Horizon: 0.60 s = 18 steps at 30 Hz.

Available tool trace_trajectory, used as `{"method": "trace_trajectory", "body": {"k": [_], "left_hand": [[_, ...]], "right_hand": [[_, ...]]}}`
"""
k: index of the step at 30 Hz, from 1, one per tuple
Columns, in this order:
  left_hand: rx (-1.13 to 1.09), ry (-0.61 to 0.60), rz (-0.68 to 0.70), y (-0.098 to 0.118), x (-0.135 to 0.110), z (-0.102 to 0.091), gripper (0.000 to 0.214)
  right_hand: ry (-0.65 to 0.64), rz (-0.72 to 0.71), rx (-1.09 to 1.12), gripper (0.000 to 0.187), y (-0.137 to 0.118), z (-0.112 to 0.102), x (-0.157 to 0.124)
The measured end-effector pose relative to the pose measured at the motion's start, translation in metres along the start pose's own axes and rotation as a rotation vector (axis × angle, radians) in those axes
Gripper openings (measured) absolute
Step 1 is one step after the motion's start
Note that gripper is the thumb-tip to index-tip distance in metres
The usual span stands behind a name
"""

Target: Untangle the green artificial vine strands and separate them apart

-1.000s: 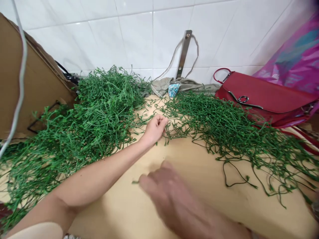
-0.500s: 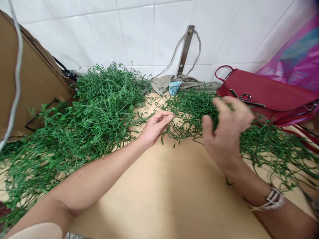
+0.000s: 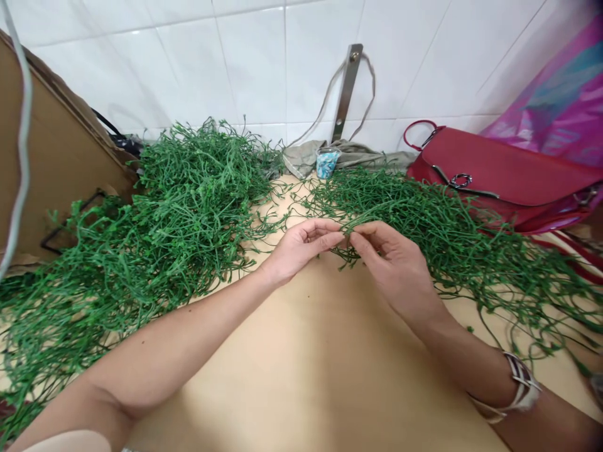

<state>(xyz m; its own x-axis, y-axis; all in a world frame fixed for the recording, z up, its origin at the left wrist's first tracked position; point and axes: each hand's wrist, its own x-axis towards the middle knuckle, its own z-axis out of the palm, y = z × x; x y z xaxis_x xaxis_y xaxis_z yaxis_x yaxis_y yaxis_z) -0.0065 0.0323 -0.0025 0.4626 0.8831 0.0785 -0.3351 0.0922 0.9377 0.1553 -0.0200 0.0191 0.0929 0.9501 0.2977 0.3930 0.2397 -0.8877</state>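
Two heaps of green plastic stems lie on a light wooden table [image 3: 301, 364]. The big heap [image 3: 164, 213] is on the left and a flatter, spread-out heap [image 3: 447, 232] is on the right. My left hand [image 3: 299, 248] and my right hand [image 3: 391, 263] meet at the near edge of the right heap. Fingertips of both hands pinch the same green stem [image 3: 347, 233], which still lies among the others. A watch with a pale strap [image 3: 516, 386] is on my right wrist.
A red handbag [image 3: 499, 179] lies at the back right, with pink plastic sheeting [image 3: 560, 107] behind it. A small clear cup of blue bits [image 3: 326, 162] stands by the tiled wall on grey cloth. Cardboard [image 3: 51, 157] leans at the left.
My right hand swept from the near table up over the right heap, then came down to meet the left hand. My left hand slid slightly right and now pinches a stem.
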Motion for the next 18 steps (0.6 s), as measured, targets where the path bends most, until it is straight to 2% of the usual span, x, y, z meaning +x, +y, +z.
{"method": "trace_trajectory", "body": {"k": [3,6,14,18], "left_hand": [[0.047,-0.080,-0.008,0.001,0.000,-0.002,0.033],[0.082,-0.104,0.010,0.006,-0.001,-0.003,0.026],[-0.035,-0.080,-0.066,0.022,-0.009,0.004,0.017],[-0.077,0.029,-0.056,0.026,-0.007,0.002,0.014]], "right_hand": [[-0.044,0.049,0.105,0.015,-0.006,-0.005,0.001],[-0.085,0.054,0.155,0.017,-0.011,-0.006,0.001],[-0.083,0.076,0.300,0.021,-0.009,-0.009,0.004],[-0.149,0.161,0.382,0.028,-0.008,-0.014,0.008]]}}
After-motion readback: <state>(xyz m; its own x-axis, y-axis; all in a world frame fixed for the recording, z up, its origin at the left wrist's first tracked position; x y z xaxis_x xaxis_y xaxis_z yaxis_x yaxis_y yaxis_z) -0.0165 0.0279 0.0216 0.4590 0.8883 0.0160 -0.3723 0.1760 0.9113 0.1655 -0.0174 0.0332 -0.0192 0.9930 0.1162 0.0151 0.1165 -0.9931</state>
